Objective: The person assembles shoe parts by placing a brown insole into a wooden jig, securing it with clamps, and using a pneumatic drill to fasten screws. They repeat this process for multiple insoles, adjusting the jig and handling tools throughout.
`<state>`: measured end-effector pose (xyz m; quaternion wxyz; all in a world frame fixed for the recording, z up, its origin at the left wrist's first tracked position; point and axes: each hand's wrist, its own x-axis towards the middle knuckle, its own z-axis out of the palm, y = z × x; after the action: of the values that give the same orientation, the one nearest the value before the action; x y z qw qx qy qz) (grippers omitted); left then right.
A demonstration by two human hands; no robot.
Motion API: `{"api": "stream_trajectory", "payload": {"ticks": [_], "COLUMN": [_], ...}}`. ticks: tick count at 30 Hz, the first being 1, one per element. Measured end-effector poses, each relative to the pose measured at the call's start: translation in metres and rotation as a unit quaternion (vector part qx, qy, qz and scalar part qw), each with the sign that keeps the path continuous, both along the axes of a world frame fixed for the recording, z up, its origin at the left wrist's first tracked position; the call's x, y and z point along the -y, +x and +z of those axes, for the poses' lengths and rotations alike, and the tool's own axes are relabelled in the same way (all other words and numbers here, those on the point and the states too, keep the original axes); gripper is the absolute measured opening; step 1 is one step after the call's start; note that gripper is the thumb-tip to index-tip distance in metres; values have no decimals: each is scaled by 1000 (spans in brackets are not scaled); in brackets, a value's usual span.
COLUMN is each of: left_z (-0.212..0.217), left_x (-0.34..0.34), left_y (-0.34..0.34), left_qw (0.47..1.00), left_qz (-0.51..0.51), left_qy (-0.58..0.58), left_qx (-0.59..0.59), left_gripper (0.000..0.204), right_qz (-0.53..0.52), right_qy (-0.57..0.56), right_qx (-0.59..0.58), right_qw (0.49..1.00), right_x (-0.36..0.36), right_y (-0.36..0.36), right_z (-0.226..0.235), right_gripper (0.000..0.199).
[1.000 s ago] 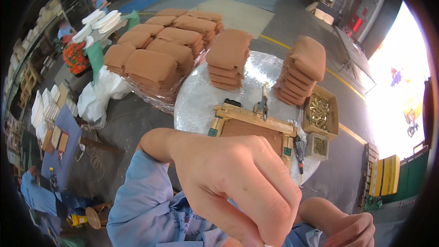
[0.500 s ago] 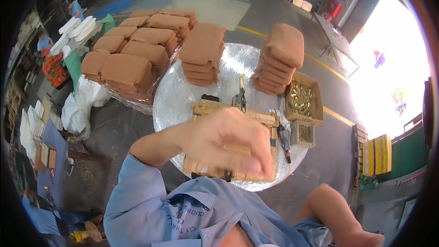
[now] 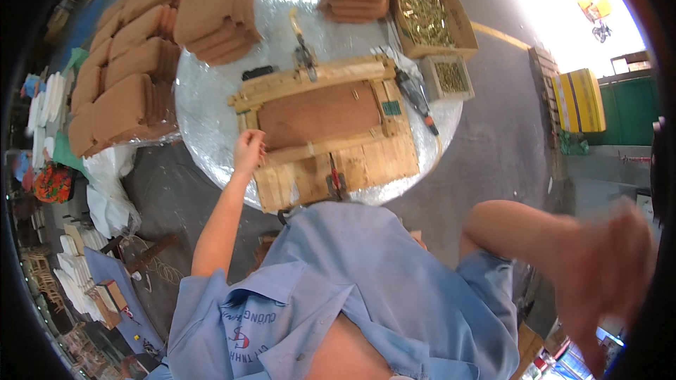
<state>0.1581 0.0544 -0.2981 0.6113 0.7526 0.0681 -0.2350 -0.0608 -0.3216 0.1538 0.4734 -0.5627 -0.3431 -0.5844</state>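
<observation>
Head view: the wooden jig (image 3: pixel 380 158) reaches the near edge of the round table (image 3: pixel 204 98), tabletop showing leftward, a power tool (image 3: pixel 414 91) just right; its inset brown panel (image 3: pixel 317 116) looks flat. The left hand (image 3: pixel 250 151) curls its fingers at the jig's left side, hold unclear; the right hand (image 3: pixel 605 267) is well apart, fingers too blurred to tell.

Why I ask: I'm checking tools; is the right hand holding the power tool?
No, the power tool lies on the table, away from the right hand.

Glare flooded the upper right, the round table (image 3: pixel 204 105) glinted, and motion blurred the right hand (image 3: pixel 609 267) amid fisheye distortion.
</observation>
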Motion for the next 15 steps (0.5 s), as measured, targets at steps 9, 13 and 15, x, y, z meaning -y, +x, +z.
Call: {"api": "stream_trajectory", "payload": {"ticks": [9,13,15], "left_z": [-34,-7,5], "left_x": [49,121,165], "left_y": [-8,-11,-1], "left_qw": [983,963,963], "left_qz": [-12,-114,-159], "left_qy": [106,105,117], "left_qx": [148,219,186], "left_gripper": [20,20,25], "right_qz": [-192,-256,-277], "right_qy": [-2,-142,-145], "right_qx": [-738,-795,-788], "right_qw": [647,532,530], "right_x": [44,15,11], "right_y": [88,70,68], "right_z": [-424,-464,-473], "right_gripper": [26,23,23]}}
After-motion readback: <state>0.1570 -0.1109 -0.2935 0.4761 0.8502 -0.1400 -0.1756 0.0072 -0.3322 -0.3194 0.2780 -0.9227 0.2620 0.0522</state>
